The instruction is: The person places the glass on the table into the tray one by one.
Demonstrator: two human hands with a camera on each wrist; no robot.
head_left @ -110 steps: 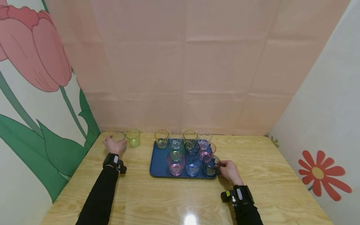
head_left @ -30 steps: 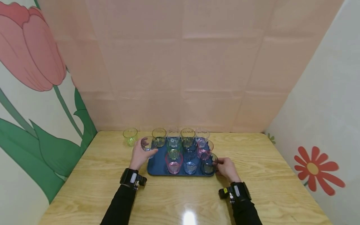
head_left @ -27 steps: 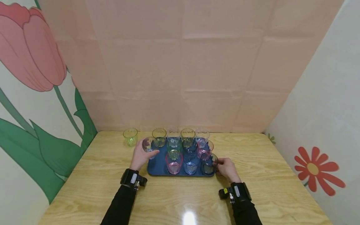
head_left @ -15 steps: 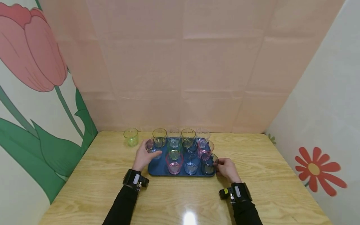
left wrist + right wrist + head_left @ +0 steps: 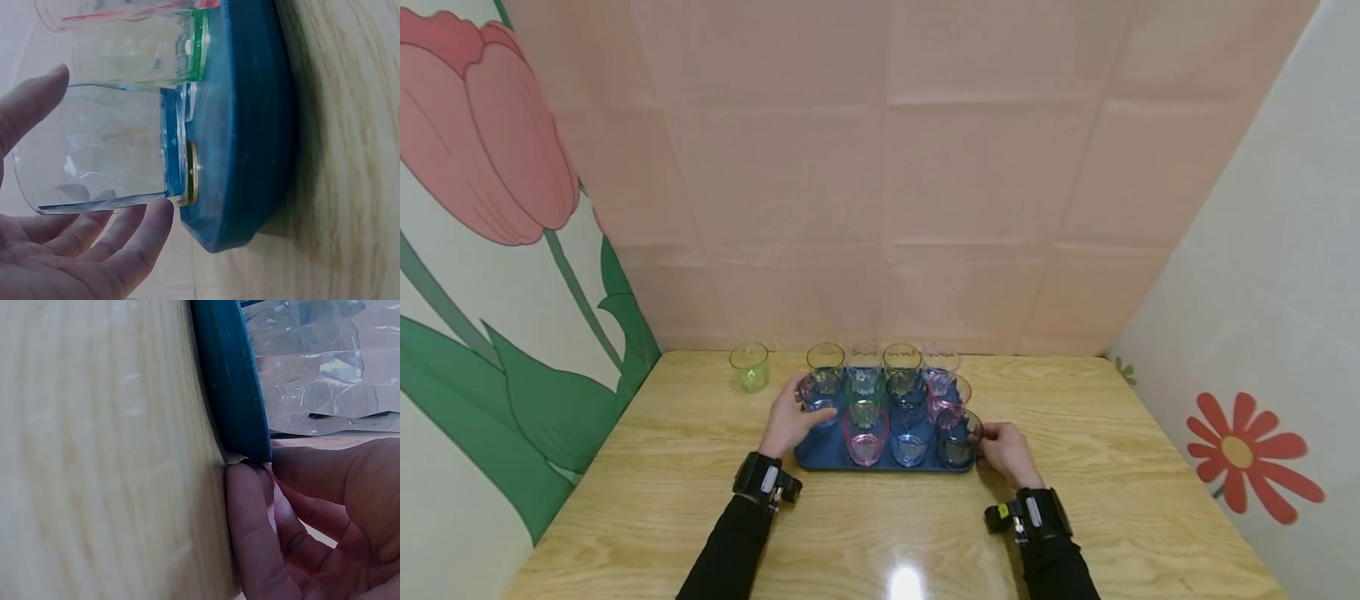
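My left hand (image 5: 786,421) grips a clear drinking glass (image 5: 822,400) over the left part of the blue tray (image 5: 820,457). In the left wrist view the thumb is on one side of this blue-based glass (image 5: 115,147) and the fingers are on the other. Whether its base touches the tray, I cannot tell. At the tray's right front corner, my right hand (image 5: 1009,454) pinches the rim, with the thumb on top and fingertips underneath in the right wrist view. The dark-tinted glass (image 5: 957,446) stands close beside that thumb.
Several tinted glasses, among them a pink one (image 5: 865,446) and a blue one (image 5: 911,442), stand upright close together on the tray. A yellow-green glass (image 5: 750,371) stands on the wooden table (image 5: 865,533) left of the tray. Behind rises a pink-draped wall (image 5: 880,208).
My left hand has brought the glass from the table's far left over the tray, lately moving slightly right and nearer the front. The right hand stays at the tray's corner.
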